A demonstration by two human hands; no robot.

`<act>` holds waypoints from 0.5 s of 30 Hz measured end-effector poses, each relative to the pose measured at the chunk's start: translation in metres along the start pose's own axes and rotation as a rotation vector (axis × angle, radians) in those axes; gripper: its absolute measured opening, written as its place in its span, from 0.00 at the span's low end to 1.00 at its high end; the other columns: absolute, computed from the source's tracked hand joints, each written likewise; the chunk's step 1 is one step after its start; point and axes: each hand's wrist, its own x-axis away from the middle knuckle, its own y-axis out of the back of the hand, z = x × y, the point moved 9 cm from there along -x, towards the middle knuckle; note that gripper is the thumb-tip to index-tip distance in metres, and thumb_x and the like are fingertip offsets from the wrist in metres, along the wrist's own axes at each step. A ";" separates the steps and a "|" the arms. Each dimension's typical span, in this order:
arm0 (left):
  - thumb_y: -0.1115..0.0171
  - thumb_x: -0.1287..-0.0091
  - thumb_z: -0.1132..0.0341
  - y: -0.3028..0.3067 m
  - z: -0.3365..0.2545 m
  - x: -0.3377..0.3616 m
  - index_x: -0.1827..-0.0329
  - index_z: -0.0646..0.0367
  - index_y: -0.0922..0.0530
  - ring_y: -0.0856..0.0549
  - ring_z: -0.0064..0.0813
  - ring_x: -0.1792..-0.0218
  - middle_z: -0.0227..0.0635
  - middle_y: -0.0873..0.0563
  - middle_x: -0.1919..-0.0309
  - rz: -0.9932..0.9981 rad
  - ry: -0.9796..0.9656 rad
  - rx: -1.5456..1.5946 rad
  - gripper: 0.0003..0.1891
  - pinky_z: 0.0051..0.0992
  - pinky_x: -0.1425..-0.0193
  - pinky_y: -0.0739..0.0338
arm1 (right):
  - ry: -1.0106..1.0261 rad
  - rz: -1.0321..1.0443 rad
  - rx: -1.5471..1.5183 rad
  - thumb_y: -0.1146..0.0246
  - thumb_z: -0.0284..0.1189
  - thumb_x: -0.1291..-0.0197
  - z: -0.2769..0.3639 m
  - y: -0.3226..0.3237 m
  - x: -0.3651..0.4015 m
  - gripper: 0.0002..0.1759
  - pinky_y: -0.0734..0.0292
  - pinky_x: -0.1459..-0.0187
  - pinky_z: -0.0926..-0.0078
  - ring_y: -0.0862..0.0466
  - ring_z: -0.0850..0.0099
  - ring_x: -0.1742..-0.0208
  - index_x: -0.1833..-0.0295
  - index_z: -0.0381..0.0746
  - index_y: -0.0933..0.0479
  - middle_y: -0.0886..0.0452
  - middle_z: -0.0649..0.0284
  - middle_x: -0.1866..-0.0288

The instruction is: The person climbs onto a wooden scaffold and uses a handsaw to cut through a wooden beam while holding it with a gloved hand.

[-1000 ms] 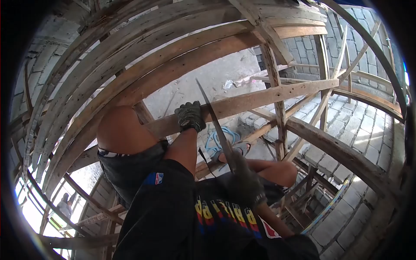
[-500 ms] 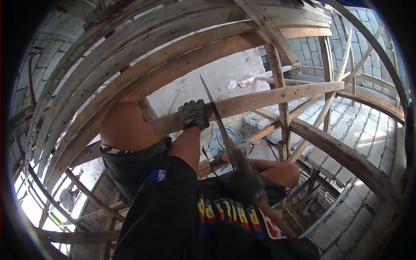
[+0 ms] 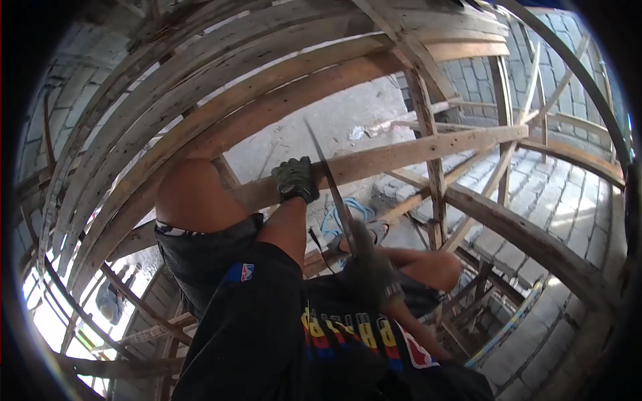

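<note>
My left hand [image 3: 295, 179], in a dark camouflage-patterned glove, is wrapped over a long wooden beam [image 3: 401, 154] that crosses in front of me. Just right of it, the thin blade of a hand saw [image 3: 330, 175] lies across the beam, its tip pointing up and away. My right hand [image 3: 369, 271], also gloved and blurred by motion, grips the saw at its near end, close to my body. The saw's handle is hidden in the glove.
Curved-looking planks [image 3: 294, 80] run across the upper left. Upright and diagonal timbers stand at the right, before a block wall [image 3: 468, 83]. A blue hose [image 3: 338, 215] lies below, near my sandalled foot [image 3: 378, 231]. Another person [image 3: 109, 302] is far below at the left.
My right hand has shifted slightly up the frame with the saw. My left hand stays on the beam. The person below has moved slightly.
</note>
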 end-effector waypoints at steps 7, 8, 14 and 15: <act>0.17 0.53 0.51 -0.014 0.001 -0.010 0.36 0.49 0.20 0.16 0.49 0.37 0.43 0.15 0.41 0.017 -0.067 -0.019 0.38 0.52 0.35 0.22 | 0.063 0.079 0.229 0.43 0.25 0.39 -0.012 -0.041 -0.085 0.41 0.19 0.44 0.45 0.15 0.35 0.47 0.18 0.42 0.39 0.15 0.33 0.52; 0.17 0.53 0.51 -0.003 0.002 -0.007 0.36 0.49 0.20 0.16 0.49 0.37 0.44 0.15 0.41 0.005 -0.049 0.000 0.38 0.52 0.35 0.22 | 0.027 0.058 0.150 0.43 0.26 0.39 -0.006 -0.022 -0.041 0.41 0.19 0.45 0.44 0.14 0.35 0.48 0.18 0.44 0.40 0.15 0.34 0.51; 0.17 0.53 0.51 0.002 -0.001 0.001 0.38 0.49 0.20 0.16 0.50 0.38 0.45 0.14 0.43 0.013 -0.011 0.016 0.37 0.51 0.35 0.22 | 0.012 0.022 0.090 0.41 0.25 0.37 0.010 0.009 0.020 0.38 0.16 0.47 0.46 0.13 0.40 0.45 0.20 0.36 0.39 0.15 0.44 0.38; 0.17 0.53 0.51 0.003 -0.001 0.004 0.38 0.49 0.20 0.15 0.50 0.38 0.45 0.14 0.43 0.011 -0.007 0.014 0.36 0.52 0.35 0.22 | 0.020 -0.019 0.117 0.42 0.24 0.37 0.005 -0.007 -0.033 0.38 0.16 0.49 0.46 0.12 0.41 0.47 0.20 0.36 0.39 0.15 0.44 0.39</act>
